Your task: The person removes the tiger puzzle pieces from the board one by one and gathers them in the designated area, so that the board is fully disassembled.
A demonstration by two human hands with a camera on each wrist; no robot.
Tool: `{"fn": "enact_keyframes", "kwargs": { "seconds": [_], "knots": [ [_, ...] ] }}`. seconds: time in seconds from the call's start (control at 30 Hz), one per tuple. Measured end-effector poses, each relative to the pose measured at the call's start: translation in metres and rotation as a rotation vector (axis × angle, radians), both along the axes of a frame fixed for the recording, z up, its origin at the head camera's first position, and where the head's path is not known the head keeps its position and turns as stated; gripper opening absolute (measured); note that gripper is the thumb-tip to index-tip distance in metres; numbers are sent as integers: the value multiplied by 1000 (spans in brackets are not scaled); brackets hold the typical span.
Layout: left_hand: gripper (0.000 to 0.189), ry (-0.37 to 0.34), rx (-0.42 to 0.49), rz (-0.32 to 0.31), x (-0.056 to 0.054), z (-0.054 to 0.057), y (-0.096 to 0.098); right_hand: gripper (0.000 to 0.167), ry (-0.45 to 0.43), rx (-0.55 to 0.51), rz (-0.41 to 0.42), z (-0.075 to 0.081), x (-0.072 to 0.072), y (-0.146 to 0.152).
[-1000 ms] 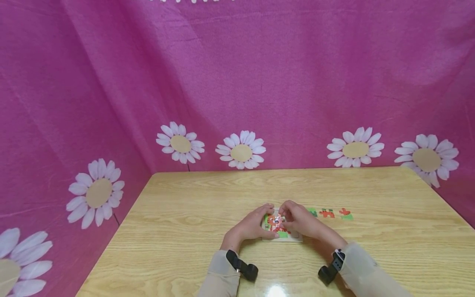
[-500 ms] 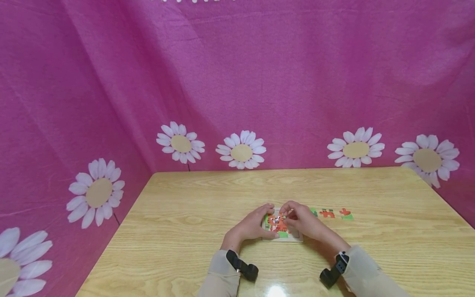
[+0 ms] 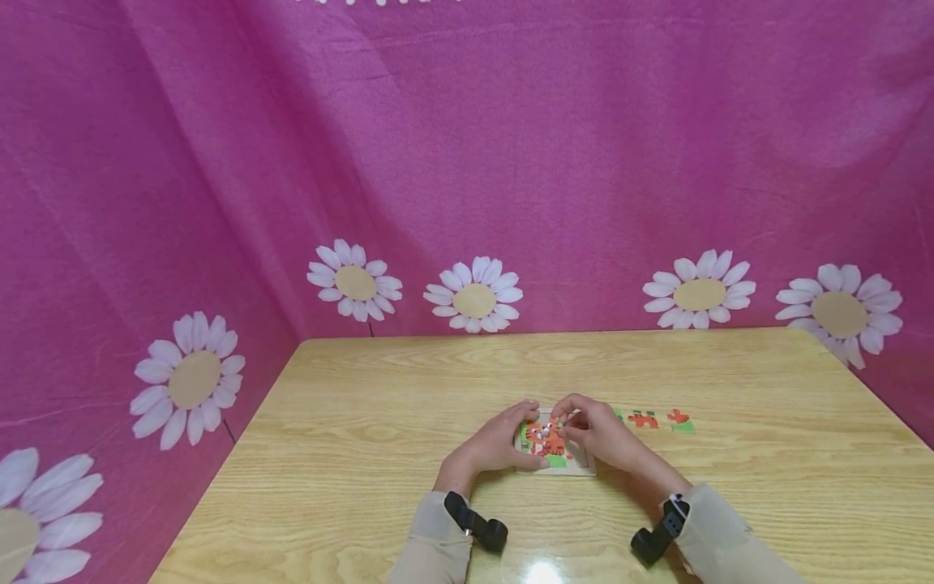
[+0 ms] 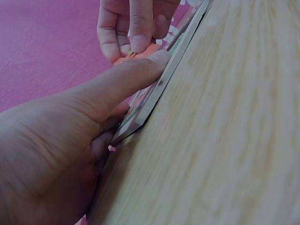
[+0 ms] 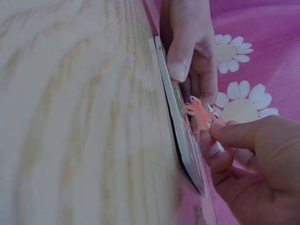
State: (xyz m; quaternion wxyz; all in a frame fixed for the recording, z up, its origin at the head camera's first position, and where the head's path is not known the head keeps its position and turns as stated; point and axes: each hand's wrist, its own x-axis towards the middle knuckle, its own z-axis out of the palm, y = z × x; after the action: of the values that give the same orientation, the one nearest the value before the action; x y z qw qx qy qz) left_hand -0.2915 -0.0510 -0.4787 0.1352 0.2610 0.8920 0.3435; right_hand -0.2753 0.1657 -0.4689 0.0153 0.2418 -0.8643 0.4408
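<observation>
While the left hand (image 3: 490, 443) grips a puzzle board (image 3: 584, 470), right hand (image 3: 601, 434) pinches an orange piece (image 5: 200, 113), tilted over it.

Here's the bench (image 3: 350, 438), pale yellow wood with streaky grain, a bright spot of glare (image 3: 543, 573) gleaming at the bottom of the head view. Lying flat near the middle we've got the pale-rimmed puzzle board (image 3: 576, 471), and off to its right a row of loose ones: a green piece (image 3: 619, 414), mostly covered, then a red-and-green piece (image 3: 644, 421), then, just beside, an orange-and-green piece (image 3: 681, 420).
</observation>
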Motion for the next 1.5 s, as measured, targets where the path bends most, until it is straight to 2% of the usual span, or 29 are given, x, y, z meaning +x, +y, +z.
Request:
{"fn": "enact_keyframes", "kwargs": {
  "seconds": [0.37,0.6,0.87,1.5],
  "knots": [
    [76,8,7,-16,-1,0,0,19,-18,21,-58,2,5,10],
    [76,6,21,-19,-2,-2,0,18,-59,-17,-44,3,9,21],
    [77,-7,18,-10,-3,-3,2,19,-79,-20,-72,3,14,35],
    [77,-2,19,-23,-2,-3,1,19,17,-21,-96,2,26,70]
  ]
}}
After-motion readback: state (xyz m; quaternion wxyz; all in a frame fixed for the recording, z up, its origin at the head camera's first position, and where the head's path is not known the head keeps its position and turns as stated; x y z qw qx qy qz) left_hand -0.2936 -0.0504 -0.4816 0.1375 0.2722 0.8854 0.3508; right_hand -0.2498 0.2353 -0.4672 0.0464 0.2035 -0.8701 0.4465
